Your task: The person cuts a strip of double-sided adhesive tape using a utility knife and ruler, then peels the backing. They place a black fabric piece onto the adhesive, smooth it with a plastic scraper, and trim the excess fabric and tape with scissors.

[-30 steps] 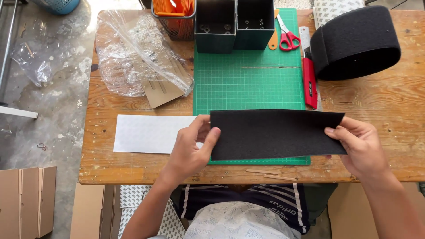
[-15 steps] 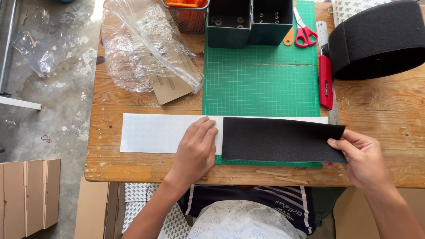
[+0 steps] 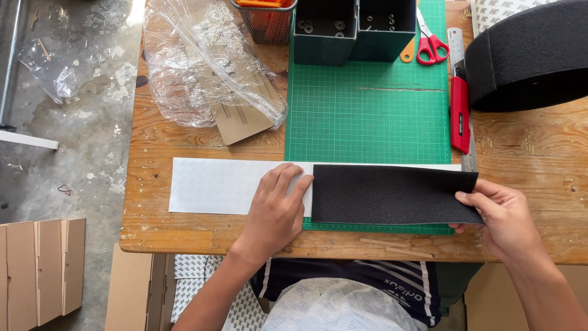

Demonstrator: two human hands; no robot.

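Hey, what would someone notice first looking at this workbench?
A black sheet lies across the near edge of the green cutting mat, its right corner pinched by the right hand. The left hand presses flat on a white strip beside it. A big black roll sits at the far right.

Bare forearms, dark striped shirt

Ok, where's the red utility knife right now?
In the head view the red utility knife lies on the wooden table at the right edge of the green cutting mat, beside a metal ruler, below the red scissors.
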